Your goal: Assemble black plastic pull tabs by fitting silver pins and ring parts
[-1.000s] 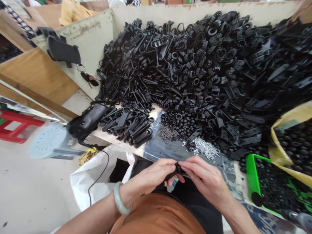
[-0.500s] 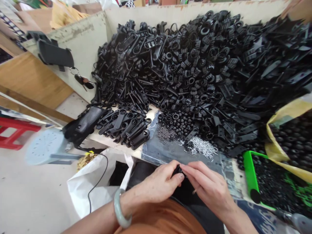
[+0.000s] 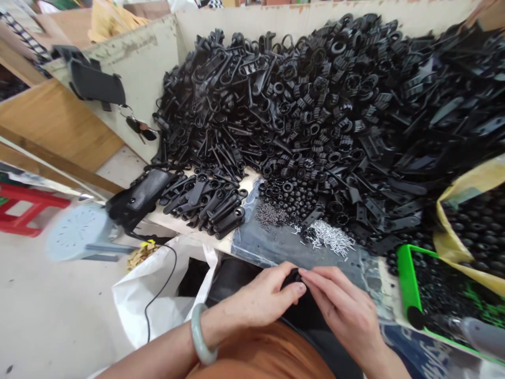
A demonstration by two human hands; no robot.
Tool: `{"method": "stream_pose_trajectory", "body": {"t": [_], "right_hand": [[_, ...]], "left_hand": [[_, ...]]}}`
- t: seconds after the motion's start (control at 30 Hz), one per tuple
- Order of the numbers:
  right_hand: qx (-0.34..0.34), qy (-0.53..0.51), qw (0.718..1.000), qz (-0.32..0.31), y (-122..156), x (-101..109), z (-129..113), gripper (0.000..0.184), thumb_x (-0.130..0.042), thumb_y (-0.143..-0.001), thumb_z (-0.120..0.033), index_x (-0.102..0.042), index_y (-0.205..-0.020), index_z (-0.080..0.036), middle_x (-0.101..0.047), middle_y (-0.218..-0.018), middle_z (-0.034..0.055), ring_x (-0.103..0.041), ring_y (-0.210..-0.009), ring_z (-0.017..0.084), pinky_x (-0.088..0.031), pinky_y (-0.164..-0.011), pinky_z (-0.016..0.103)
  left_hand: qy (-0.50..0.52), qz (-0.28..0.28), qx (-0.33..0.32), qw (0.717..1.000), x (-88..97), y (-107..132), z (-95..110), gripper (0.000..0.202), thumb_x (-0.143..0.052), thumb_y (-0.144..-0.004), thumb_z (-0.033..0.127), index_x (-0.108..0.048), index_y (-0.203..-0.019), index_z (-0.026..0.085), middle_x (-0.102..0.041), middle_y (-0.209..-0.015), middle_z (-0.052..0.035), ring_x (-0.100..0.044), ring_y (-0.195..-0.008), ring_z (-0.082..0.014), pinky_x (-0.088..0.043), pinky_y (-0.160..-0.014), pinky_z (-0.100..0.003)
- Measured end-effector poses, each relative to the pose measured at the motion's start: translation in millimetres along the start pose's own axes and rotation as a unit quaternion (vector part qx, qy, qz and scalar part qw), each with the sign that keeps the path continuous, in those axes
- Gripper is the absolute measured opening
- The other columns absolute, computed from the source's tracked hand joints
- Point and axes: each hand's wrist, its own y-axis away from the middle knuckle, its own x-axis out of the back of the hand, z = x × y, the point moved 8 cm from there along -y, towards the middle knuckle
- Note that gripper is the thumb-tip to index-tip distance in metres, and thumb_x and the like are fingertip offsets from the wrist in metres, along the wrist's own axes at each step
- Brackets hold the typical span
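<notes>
My left hand (image 3: pixel 272 295) is closed around a small black plastic part (image 3: pixel 292 276), mostly hidden by the fingers. Against the same part, the fingertips of my right hand (image 3: pixel 343 302) are pinched together from the right. Both hands are low, over my lap at the front edge of the table. Just beyond them on the dark mat (image 3: pixel 264 247) lie a heap of silver pins (image 3: pixel 331 237), a patch of tiny grey-brown pieces (image 3: pixel 271 215) and many black balls (image 3: pixel 295 200).
Black plastic parts (image 3: pixel 276 105) are heaped across the back. Finished-looking black handles (image 3: pixel 205 205) lie at the left beside a black mesh pouch (image 3: pixel 148 192). At the right are a green bin (image 3: pixel 405 284) and a yellow bag (image 3: pixel 450 231). A white sack (image 3: pixel 134 310) hangs below.
The whole view has shifted slightly to the right. Both hands stay together at the black part, with the right fingers moved only a little.
</notes>
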Motion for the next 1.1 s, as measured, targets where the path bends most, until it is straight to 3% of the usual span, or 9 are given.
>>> {"method": "stream_pose_trajectory", "body": {"t": [0.33, 0.47, 0.57, 0.63, 0.77, 0.87, 1.0, 1.07, 1.1], "right_hand": [[0.009, 0.030, 0.999, 0.033, 8.4, 0.4, -8.0, 0.030, -0.060, -0.097, -0.006, -0.072, -0.120, -0.022, -0.071, -0.100, 0.0077, -0.073, -0.083, 0.016, -0.061, -0.075, 0.022], [-0.107, -0.075, 0.990, 0.045, 6.6, 2.1, 5.9, 0.022, -0.065, -0.096, -0.015, -0.073, -0.114, -0.027, -0.064, -0.097, 0.0044, -0.063, -0.063, 0.011, -0.055, -0.056, 0.020], [-0.212, -0.194, 0.954, 0.080, 14.5, -0.7, 21.2, 0.042, -0.070, -0.095, -0.026, -0.061, -0.135, -0.031, -0.061, -0.099, 0.0020, -0.048, -0.049, 0.006, -0.046, -0.045, 0.018], [-0.241, -0.242, 0.935, 0.093, 19.2, -6.8, 25.1, 0.046, -0.071, -0.095, -0.031, -0.058, -0.140, -0.030, -0.063, -0.095, 0.0014, -0.049, -0.051, 0.006, -0.048, -0.048, 0.018], [-0.250, -0.252, 0.928, 0.116, 20.1, -18.5, 26.9, 0.024, -0.072, -0.094, -0.039, -0.075, -0.111, -0.023, -0.064, -0.088, 0.0026, -0.055, -0.058, 0.009, -0.051, -0.055, 0.020], [-0.304, -0.265, 0.907, 0.122, 18.4, -28.9, 36.2, 0.032, -0.071, -0.093, -0.046, -0.076, -0.111, -0.021, -0.068, -0.092, 0.0053, -0.055, -0.058, 0.010, -0.051, -0.052, 0.021], [-0.384, -0.322, 0.860, 0.099, 12.4, -47.2, 45.7, 0.044, -0.079, -0.085, -0.051, -0.075, -0.114, -0.018, -0.069, -0.081, 0.0033, -0.050, -0.052, 0.009, -0.045, -0.045, 0.020], [-0.400, -0.366, 0.838, 0.068, 8.1, -58.0, 44.6, 0.042, -0.081, -0.082, -0.052, -0.077, -0.105, -0.017, -0.069, -0.074, 0.0027, -0.046, -0.048, 0.008, -0.040, -0.040, 0.019], [-0.406, -0.384, 0.827, 0.055, 7.0, -62.3, 44.0, 0.041, -0.081, -0.082, -0.053, -0.079, -0.102, -0.017, -0.069, -0.071, 0.0027, -0.045, -0.046, 0.008, -0.038, -0.039, 0.019]], "left_hand": [[-0.025, -0.010, 0.013, 1.000, -5.4, 4.5, 4.1, 0.021, -0.042, -0.101, 0.039, -0.052, -0.095, 0.022, -0.060, -0.088, -0.0018, -0.057, -0.085, -0.0190, -0.044, -0.081, -0.033], [-0.078, -0.008, -0.022, 0.997, -1.9, 9.8, 9.4, 0.021, -0.040, -0.103, 0.037, -0.055, -0.105, 0.022, -0.064, -0.098, -0.0051, -0.059, -0.093, -0.0214, -0.043, -0.086, -0.035], [-0.108, -0.035, -0.078, 0.991, -3.8, 18.1, 15.2, 0.027, -0.039, -0.105, 0.035, -0.055, -0.123, 0.023, -0.067, -0.111, -0.0083, -0.061, -0.102, -0.0241, -0.043, -0.092, -0.037], [-0.120, -0.039, -0.094, 0.988, -5.1, 22.1, 15.1, 0.030, -0.038, -0.106, 0.036, -0.054, -0.128, 0.023, -0.067, -0.113, -0.0089, -0.062, -0.103, -0.0246, -0.044, -0.092, -0.037], [-0.147, 0.032, -0.128, 0.980, -0.3, 19.4, 15.3, 0.030, -0.034, -0.108, 0.031, -0.053, -0.130, 0.022, -0.067, -0.116, -0.0102, -0.063, -0.106, -0.0243, -0.047, -0.093, -0.036], [-0.250, 0.083, -0.149, 0.953, 3.6, 12.5, 13.7, 0.034, -0.033, -0.105, 0.020, -0.053, -0.133, 0.021, -0.067, -0.117, -0.0112, -0.066, -0.105, -0.0259, -0.050, -0.090, -0.038], [-0.405, 0.161, -0.148, 0.888, 15.6, 10.5, 9.4, 0.045, -0.031, -0.101, 0.010, -0.053, -0.139, 0.021, -0.067, -0.110, -0.0111, -0.064, -0.100, -0.0272, -0.052, -0.091, -0.043], [-0.401, 0.189, -0.149, 0.884, 23.0, 13.7, 8.8, 0.051, -0.030, -0.100, 0.007, -0.052, -0.143, 0.021, -0.067, -0.114, -0.0115, -0.062, -0.105, -0.0277, -0.050, -0.096, -0.047], [-0.372, 0.197, -0.144, 0.895, 27.5, 15.3, 8.0, 0.052, -0.032, -0.099, 0.007, -0.050, -0.145, 0.022, -0.067, -0.118, -0.0118, -0.061, -0.109, -0.0281, -0.048, -0.100, -0.049]]}}
